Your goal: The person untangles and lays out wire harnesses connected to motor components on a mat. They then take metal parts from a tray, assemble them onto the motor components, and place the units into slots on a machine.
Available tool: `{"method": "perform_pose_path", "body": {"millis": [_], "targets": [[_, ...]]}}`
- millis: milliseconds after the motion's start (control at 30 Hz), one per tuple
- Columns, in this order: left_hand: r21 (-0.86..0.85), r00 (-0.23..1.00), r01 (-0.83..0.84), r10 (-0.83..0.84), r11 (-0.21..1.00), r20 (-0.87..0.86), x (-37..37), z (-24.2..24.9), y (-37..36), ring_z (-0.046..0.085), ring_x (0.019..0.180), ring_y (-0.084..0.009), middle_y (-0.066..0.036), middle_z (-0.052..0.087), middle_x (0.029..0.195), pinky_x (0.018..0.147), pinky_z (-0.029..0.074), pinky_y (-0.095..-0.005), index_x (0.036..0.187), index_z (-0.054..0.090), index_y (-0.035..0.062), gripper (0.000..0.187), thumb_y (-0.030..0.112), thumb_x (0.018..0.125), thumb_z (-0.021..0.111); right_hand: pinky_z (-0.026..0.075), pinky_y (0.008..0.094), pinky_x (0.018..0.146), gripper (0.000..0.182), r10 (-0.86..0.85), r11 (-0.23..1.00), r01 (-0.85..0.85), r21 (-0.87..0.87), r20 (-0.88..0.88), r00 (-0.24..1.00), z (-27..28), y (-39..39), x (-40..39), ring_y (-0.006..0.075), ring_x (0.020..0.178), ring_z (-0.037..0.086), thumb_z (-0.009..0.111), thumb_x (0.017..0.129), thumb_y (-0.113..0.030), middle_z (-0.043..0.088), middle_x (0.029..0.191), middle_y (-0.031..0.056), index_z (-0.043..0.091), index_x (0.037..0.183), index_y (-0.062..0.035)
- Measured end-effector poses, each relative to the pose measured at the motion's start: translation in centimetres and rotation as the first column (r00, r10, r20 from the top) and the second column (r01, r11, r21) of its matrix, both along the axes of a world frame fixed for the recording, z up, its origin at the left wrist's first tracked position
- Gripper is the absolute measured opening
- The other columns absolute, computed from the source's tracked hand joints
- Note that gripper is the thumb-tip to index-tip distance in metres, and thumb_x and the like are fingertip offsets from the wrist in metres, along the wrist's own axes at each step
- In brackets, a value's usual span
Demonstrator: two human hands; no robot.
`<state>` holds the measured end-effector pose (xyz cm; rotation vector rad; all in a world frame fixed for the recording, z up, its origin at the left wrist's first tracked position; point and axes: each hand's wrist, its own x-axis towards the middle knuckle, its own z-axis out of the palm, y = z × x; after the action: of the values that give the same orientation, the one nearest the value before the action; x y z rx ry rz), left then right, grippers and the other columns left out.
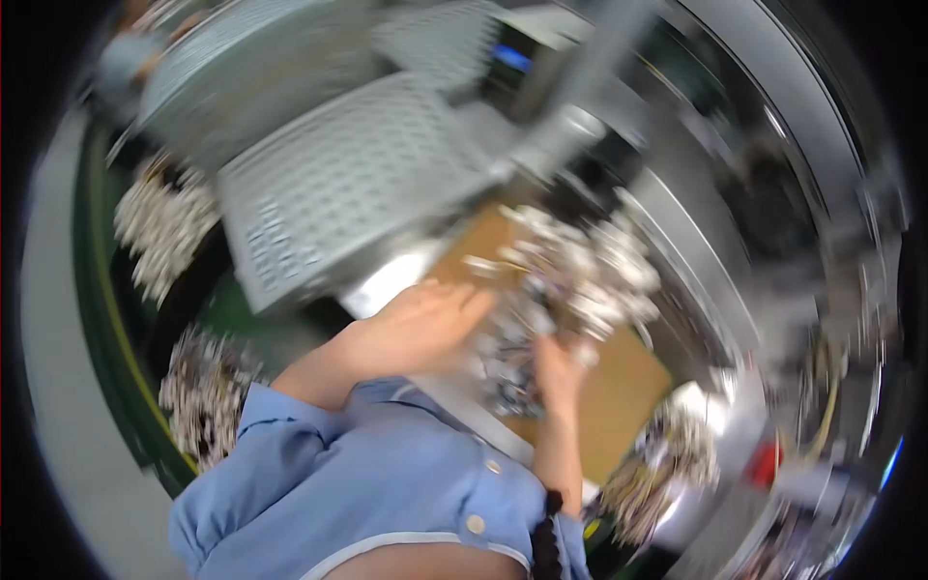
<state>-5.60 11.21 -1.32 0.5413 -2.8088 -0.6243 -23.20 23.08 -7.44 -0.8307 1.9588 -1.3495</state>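
Observation:
My right hand [561, 372] is closed on the lower part of a loose bundle of wires with white ends [604, 271]. The pale ends fan out above and beyond that hand. To the left, my left hand [435, 314] reaches toward the bundle with its back up and fingers stretched out, blurred by motion. Below and between the hands lie greyish wires or small parts [507, 372], too smeared to make out. Under everything is a brown board [619, 396].
A grey dimpled tray [358, 174] with small pieces at its near-left corner stands ahead. More wire bundles lie at the left [164, 227], lower left [208, 391] and right [662, 464]. A metal post [580, 106] rises behind. Another person [135, 63] is at the upper left.

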Motion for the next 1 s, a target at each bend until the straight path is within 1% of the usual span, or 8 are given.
{"method": "perform_pose_path", "body": {"millis": [67,133,233,333,433,500,667,1000], "targets": [[0.341,0.992,-0.039,-0.006,0.939,0.130,7.6,1.5,-1.0,0.058,0.074,-0.0329,-0.013,0.057,0.080,0.061,0.045,-0.0393,0.106,0.048,0.0064,0.046,0.017,0.066,0.066,0.045,0.0251,0.076,0.041,-0.078,0.980,0.101,-0.170,0.132,0.988,1.7,-1.1,0.9,0.0139,0.093,0.054,0.064,0.078,-0.010,0.054,0.111,0.0121,0.051,0.115,0.0041],[0.323,0.981,-0.177,0.194,0.930,-0.022,16.4,2.2,-1.4,0.058,0.067,-0.0288,-0.012,0.056,0.073,0.056,0.045,-0.0358,0.098,0.054,0.0076,0.032,0.020,0.071,0.065,0.047,0.0253,0.070,0.039,-0.138,0.926,0.139,-0.351,0.028,0.990,-0.2,-1.3,0.6,0.0138,0.084,0.055,0.064,0.079,-0.010,0.058,0.100,0.0116,0.049,0.110,0.0091],[0.343,0.426,-0.825,0.893,0.449,-0.144,26.6,0.4,-2.5,0.057,0.061,-0.0225,-0.010,0.056,0.068,0.054,0.044,-0.0314,0.087,0.058,0.0049,0.022,0.024,0.077,0.062,0.046,0.0247,0.061,0.034,-0.130,0.950,0.103,-0.295,-0.072,0.989,-0.6,-1.6,0.1,0.0121,0.068,0.053,0.063,0.080,-0.010,0.058,0.080,0.0063,0.049,0.104,0.0085],[0.166,-0.089,-0.984,0.986,-0.065,-0.141,36.9,-7.9,-7.0,0.058,0.064,-0.0263,-0.011,0.059,0.072,0.060,0.045,-0.0335,0.088,0.059,0.0034,0.022,0.023,0.078,0.061,0.044,0.0243,0.057,0.032,-0.113,0.945,0.107,-0.308,-0.001,0.994,-0.6,-2.0,0.5,0.0119,0.061,0.050,0.064,0.080,-0.013,0.055,0.072,0.0050,0.050,0.100,0.0080],[0.059,0.039,-0.997,0.979,0.052,-0.202,40.1,-15.9,-11.0,0.058,0.077,-0.0319,-0.014,0.061,0.082,0.070,0.046,-0.0394,0.089,0.061,0.0058,0.018,0.018,0.077,0.058,0.044,0.0244,0.057,0.032,-0.103,0.960,0.102,-0.261,0.010,0.995,0.9,-2.1,1.7,0.0125,0.062,0.051,0.063,0.080,-0.013,0.056,0.077,0.0066,0.050,0.100,0.0080],[0.021,0.225,-0.971,0.937,0.239,-0.268,39.2,-18.9,-14.9,0.056,0.086,-0.0321,-0.013,0.061,0.087,0.076,0.045,-0.0411,0.089,0.062,0.0075,0.017,0.013,0.074,0.055,0.043,0.0327,0.087,0.052,-0.098,0.979,0.063,-0.192,-0.177,0.979,1.9,-2.1,2.5,0.0219,0.098,0.050,0.065,0.079,-0.012,0.050,0.117,0.0189,0.042,0.120,0.0104],[-0.125,0.541,-0.838,0.779,0.531,-0.318,35.3,-23.5,-23.1,0.053,0.095,-0.0318,-0.012,0.060,0.096,0.082,0.043,-0.0393,0.091,0.059,0.0057,0.021,0.007,0.071,0.054,0.041,0.0332,0.088,0.049,-0.108,0.980,0.079,-0.182,-0.157,0.982,3.3,-2.7,5.0,0.0227,0.099,0.049,0.062,0.080,-0.008,0.049,0.118,0.0178,0.041,0.119,0.0123],[-0.067,0.431,-0.897,0.899,0.436,0.075,39.2,-26.1,-24.3,0.056,0.089,-0.0345,-0.016,0.054,0.098,0.073,0.047,-0.0423,0.107,0.047,0.0057,0.043,-0.002,0.066,0.057,0.043,0.0330,0.087,0.050,-0.121,0.984,0.090,-0.157,-0.202,0.972,2.0,-2.8,3.9,0.0225,0.099,0.050,0.063,0.080,-0.010,0.049,0.118,0.0181,0.041,0.119,0.0126]]}}
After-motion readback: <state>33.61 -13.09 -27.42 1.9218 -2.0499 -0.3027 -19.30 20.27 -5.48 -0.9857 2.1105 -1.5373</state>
